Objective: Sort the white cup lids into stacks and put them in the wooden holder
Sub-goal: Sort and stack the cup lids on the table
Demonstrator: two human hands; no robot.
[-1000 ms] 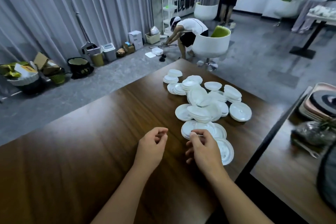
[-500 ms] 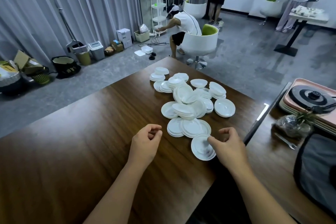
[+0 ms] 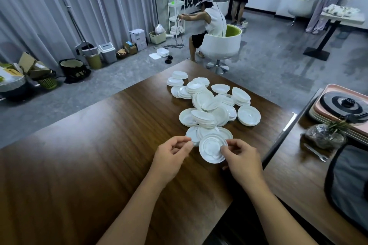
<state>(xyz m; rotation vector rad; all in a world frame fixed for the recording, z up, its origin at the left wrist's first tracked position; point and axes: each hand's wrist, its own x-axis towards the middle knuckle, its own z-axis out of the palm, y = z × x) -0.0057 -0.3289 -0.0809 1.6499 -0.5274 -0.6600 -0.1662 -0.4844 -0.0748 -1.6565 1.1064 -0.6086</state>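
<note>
Several white cup lids [image 3: 211, 105] lie in a loose pile on the far right part of the dark wooden table [image 3: 89, 155], some nested in short stacks. My right hand [image 3: 242, 158] pinches the right edge of one lid [image 3: 210, 148], held tilted just above the pile's near end. My left hand [image 3: 171, 156] is curled, and its thumb and forefinger meet at the edge of a flat lid [image 3: 192, 135] to the left of the held one. No wooden holder is in view.
A second table [image 3: 294, 169] stands close on the right across a narrow gap. It carries a pink tray [image 3: 322, 109] with a black pan lid, a wrapped plant [image 3: 326, 135], a fork [image 3: 315, 152] and a grey bag [image 3: 350, 181]. A person sits in a white chair [image 3: 221, 45] beyond the table's far end.
My right hand has lifted the nearest lid off the table and brought it left. My left hand has moved right to the pile's edge. The camera has turned slightly.
</note>
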